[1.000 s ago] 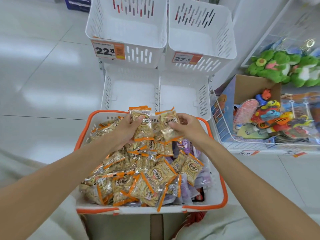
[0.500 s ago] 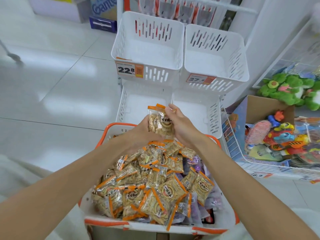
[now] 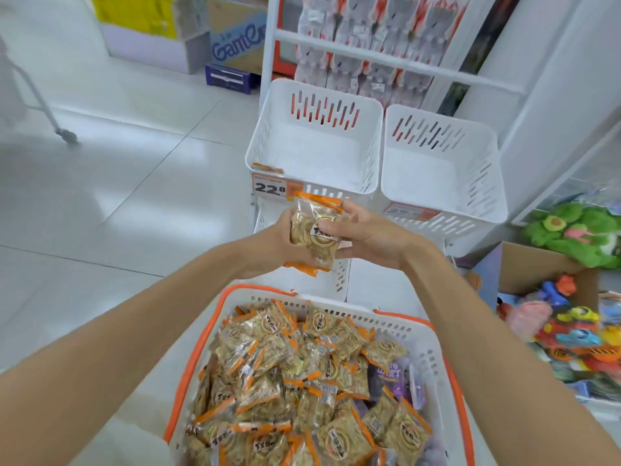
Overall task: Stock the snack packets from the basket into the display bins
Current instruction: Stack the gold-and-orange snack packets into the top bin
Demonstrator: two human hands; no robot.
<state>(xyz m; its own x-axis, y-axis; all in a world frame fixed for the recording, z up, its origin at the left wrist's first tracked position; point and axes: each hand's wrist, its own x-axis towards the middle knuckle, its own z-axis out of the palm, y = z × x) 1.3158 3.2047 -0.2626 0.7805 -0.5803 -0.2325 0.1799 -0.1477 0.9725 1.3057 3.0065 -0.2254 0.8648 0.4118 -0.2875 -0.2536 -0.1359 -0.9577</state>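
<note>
A bunch of clear snack packets with orange ends (image 3: pixel 314 232) is held between both hands, above the basket and just in front of the upper left display bin (image 3: pixel 312 142). My left hand (image 3: pixel 270 242) grips the bunch from the left, my right hand (image 3: pixel 364 235) from the right with fingers curled over it. The white basket with orange rim (image 3: pixel 193 361) sits below, heaped with several more such packets (image 3: pixel 302 375) and a few purple ones (image 3: pixel 391 376). The upper right bin (image 3: pixel 440 163) holds nothing; lower bins are mostly hidden behind my hands.
A price tag reading 22.8 (image 3: pixel 270 188) hangs on the upper left bin. Plush toys (image 3: pixel 578 232) and a box of colourful toys (image 3: pixel 571 327) lie at the right. A rack of hanging goods (image 3: pixel 366 38) stands behind the bins. Cardboard boxes (image 3: pixel 235 35) sit on the tiled floor.
Both hands have gathered the packets together, lifted them out of the basket and carried them up toward the upper left bin. The camera has tilted upward.
</note>
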